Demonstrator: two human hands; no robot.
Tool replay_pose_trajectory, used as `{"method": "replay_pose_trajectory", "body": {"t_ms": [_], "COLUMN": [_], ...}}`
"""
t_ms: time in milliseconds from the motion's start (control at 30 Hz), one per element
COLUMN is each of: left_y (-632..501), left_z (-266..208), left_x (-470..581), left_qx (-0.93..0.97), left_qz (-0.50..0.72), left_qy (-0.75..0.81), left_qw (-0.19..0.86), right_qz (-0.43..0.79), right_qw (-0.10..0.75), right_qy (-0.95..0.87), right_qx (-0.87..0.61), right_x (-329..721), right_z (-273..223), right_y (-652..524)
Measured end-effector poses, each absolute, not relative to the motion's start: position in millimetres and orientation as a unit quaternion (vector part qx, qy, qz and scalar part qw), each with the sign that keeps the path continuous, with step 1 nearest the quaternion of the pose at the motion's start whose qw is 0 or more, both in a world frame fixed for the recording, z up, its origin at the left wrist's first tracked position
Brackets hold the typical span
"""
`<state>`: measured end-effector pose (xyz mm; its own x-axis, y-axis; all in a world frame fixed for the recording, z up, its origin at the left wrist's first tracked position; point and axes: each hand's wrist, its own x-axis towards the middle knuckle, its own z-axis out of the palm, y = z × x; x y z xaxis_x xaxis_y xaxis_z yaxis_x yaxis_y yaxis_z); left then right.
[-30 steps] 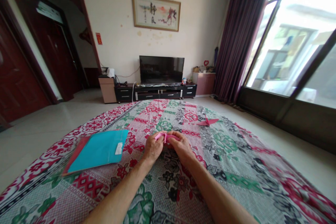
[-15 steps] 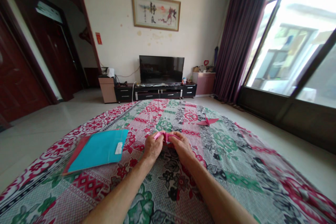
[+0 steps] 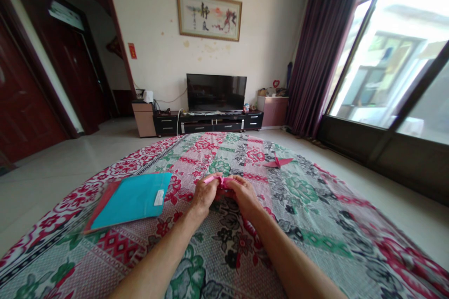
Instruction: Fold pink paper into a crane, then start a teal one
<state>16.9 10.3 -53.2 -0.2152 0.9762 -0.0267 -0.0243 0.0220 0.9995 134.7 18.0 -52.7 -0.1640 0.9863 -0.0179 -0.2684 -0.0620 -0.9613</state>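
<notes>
Between my two hands is a small folded piece of pink paper [image 3: 222,181], held just above the patterned cloth. My left hand [image 3: 206,192] pinches its left side, thumb on top. On the other side my right hand [image 3: 242,191] grips it between thumb and fingers. Both hands nearly meet at the paper's middle, and the fingertips underneath are partly hidden. Farther off to the right lies a folded pink paper figure [image 3: 278,163] with pointed ends, apart from both hands.
A flowered cloth [image 3: 301,210] covers the round table. At left lies a clear packet of coloured paper, a blue sheet [image 3: 133,201] on top with a white label. Beyond the table stand a television [image 3: 216,93] on a black cabinet and a dark curtain [image 3: 315,46].
Both hands keep their grip on the pink paper and have shifted only slightly, with the thumbs a little closer over its middle. The packet and the other paper figure stay put.
</notes>
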Motion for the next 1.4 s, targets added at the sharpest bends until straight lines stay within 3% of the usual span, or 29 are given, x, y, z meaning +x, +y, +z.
{"method": "replay_pose_trajectory", "body": {"t_ms": [267,867,1400], "left_y": [5.3,8.3,6.4], "left_z": [-41.6,-35.5,-34.5], "left_x": [18.1,10.2,13.5], "left_qx": [0.398,0.461,0.434], "left_qz": [0.544,0.481,0.519], "left_qy": [0.555,0.610,0.577], "left_qw": [0.487,0.428,0.457], "right_qz": [0.639,0.581,0.613], "right_qw": [0.514,0.478,0.506], "right_qy": [-0.440,-0.506,-0.453], "right_qx": [-0.366,-0.421,-0.403], "right_x": [135.5,136.7,137.0], "right_z": [-52.4,-47.3,-49.9], "right_y": [18.9,18.0,19.9]}}
